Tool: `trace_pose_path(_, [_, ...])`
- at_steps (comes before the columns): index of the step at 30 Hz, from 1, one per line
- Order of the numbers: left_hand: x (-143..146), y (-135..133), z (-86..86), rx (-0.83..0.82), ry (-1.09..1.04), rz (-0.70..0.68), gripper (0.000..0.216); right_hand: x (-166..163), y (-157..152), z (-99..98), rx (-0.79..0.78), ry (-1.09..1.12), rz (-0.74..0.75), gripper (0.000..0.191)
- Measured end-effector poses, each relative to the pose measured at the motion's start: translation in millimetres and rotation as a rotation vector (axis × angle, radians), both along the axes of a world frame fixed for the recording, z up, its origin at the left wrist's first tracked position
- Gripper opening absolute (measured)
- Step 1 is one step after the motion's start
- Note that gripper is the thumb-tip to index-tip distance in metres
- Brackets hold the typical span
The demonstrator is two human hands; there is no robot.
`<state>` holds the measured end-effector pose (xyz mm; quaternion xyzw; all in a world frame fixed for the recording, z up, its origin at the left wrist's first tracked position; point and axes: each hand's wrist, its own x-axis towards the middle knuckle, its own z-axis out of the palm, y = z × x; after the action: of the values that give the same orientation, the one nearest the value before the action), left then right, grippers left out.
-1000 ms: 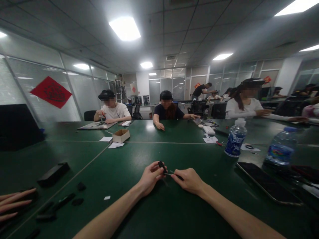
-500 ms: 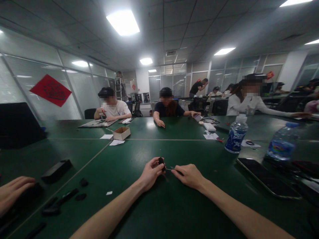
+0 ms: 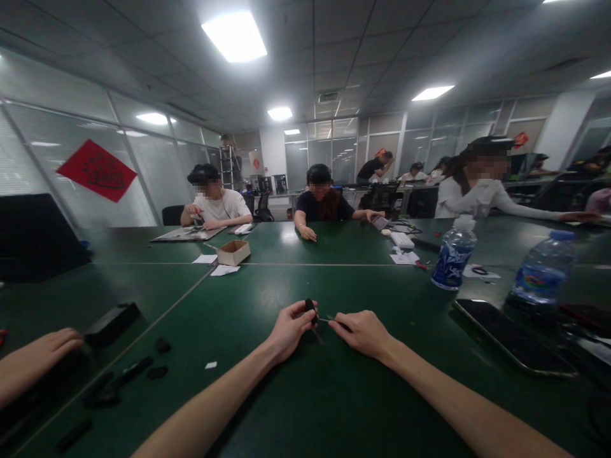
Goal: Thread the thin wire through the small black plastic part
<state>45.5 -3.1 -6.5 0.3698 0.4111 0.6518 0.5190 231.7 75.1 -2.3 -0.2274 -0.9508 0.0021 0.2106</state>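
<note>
My left hand [image 3: 290,331] is closed on a small black part [image 3: 310,305], pinched upright between thumb and fingers above the green table. My right hand [image 3: 363,332] grips a thin screwdriver [image 3: 325,319]. Its slim metal shaft points left and its tip meets or nearly meets the black part; I cannot tell which. The fingers cover most of its handle. To the left of my forearm lie several loose black pieces [image 3: 133,370] and a small white scrap [image 3: 210,365].
At far left, a co-worker's hand [image 3: 52,353] is near a black box [image 3: 112,324]. A phone [image 3: 513,337] and two bottles, one with a blue label [image 3: 453,254], stand or lie to the right. An open cardboard box [image 3: 233,252] sits farther back. Other people sit across the table.
The co-worker's hand at far left has shifted right and slightly up, towards the black box. My hands keep nearly the same pose, the screwdriver still pointing at the black part.
</note>
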Motion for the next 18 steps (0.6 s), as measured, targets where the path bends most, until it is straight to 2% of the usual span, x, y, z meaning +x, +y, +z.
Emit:
trace_pose_path(5, [1,1,0.2,0.007,-0.030,0.012,0.037,-1,1,-1.6,0.019,-0.016,-0.033,0.047])
trace_pose_path(11, [0,0,-0.4,0.003,0.031,0.001,0.038,0,1,-3.1,0.037,-0.035,-0.059,0.045])
trace_pose_path(15, [-7,-3,9.4,-0.001,0.294,-0.018,0.028,0,-1,0.0,0.037,-0.059,-0.042,0.043])
trace_pose_path(18, [-14,-5,18.9,0.017,0.495,-0.086,0.023,0,-3,4.1,0.019,-0.080,-0.006,0.040])
